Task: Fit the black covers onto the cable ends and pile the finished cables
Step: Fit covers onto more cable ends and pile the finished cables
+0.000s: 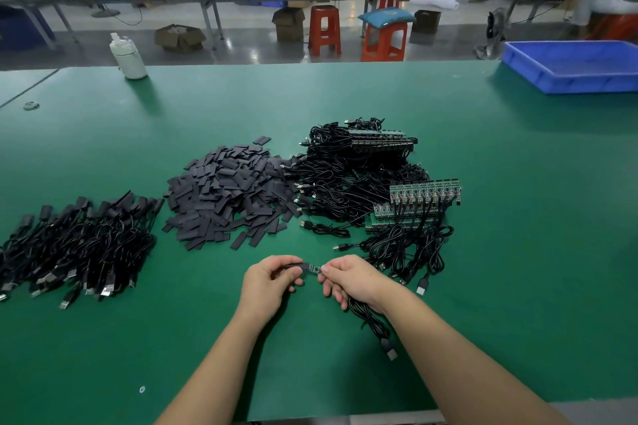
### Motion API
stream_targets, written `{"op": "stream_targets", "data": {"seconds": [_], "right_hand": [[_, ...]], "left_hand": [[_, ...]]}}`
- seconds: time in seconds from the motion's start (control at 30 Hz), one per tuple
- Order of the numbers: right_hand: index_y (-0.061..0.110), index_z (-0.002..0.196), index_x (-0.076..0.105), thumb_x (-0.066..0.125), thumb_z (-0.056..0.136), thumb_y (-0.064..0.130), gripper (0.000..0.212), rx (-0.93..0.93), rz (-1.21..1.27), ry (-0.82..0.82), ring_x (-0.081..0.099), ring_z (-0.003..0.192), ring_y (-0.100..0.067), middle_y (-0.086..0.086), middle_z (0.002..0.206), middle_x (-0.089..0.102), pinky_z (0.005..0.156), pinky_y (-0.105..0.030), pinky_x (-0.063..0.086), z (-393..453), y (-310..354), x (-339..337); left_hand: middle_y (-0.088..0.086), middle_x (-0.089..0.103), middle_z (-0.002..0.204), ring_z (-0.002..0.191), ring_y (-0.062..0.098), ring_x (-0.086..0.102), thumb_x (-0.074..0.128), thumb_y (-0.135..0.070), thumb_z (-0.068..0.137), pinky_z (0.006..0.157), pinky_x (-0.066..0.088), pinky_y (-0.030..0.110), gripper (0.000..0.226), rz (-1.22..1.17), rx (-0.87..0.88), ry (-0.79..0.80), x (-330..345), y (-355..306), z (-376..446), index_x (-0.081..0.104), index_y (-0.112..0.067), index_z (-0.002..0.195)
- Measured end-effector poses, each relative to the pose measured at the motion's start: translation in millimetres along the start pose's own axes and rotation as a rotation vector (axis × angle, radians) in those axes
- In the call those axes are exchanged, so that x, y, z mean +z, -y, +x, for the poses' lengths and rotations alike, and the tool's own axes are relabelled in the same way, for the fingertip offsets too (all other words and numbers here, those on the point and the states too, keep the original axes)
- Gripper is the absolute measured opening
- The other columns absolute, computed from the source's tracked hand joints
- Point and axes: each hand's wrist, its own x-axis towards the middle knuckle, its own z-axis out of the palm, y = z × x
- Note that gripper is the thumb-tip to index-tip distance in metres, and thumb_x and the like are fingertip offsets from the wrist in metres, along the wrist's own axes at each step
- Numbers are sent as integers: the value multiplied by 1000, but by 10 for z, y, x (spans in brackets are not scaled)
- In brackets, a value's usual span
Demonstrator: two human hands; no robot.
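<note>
My left hand pinches a black cover whose open end sits over the tip of a small green circuit board. My right hand grips the other end of that board, and its black cable hangs under the palm, ending in a USB plug on the mat. A heap of loose black covers lies ahead. To its right lies a tangle of uncovered cables with green boards. A pile of covered cables lies at the left.
The work surface is a green mat. A blue plastic bin stands at the far right, a white bottle at the far left. Beyond the table's back edge are orange stools and benches.
</note>
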Motion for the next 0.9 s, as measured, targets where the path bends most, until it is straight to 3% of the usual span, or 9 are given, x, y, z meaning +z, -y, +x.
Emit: {"op": "stream_targets", "data": {"seconds": [0.4, 0.67, 0.9], "right_hand": [[4, 95, 63, 43, 107, 20, 28, 12, -36, -16, 51, 46, -6, 1, 65, 62, 44, -22, 48, -51, 51, 18], [5, 95, 63, 44, 107, 21, 28, 17, -25, -33, 52, 47, -8, -1, 66, 63, 46, -23, 48, -35, 45, 17], [6, 94, 62, 42, 108, 21, 29, 22, -48, -43, 51, 45, -7, 0, 65, 62, 45, -22, 47, -40, 65, 45]], "left_hand": [[7, 74, 73, 62, 11, 65, 68, 8, 86, 63, 54, 20, 20, 123, -21, 187, -112, -96, 46, 73, -9, 94], [9, 73, 71, 63, 12, 65, 68, 7, 86, 62, 54, 22, 17, 187, -6, 218, -156, -172, 72, 74, -5, 95], [3, 75, 75, 64, 9, 66, 74, -1, 84, 63, 54, 20, 20, 295, 34, 259, -169, -173, 98, 75, -18, 94]]}}
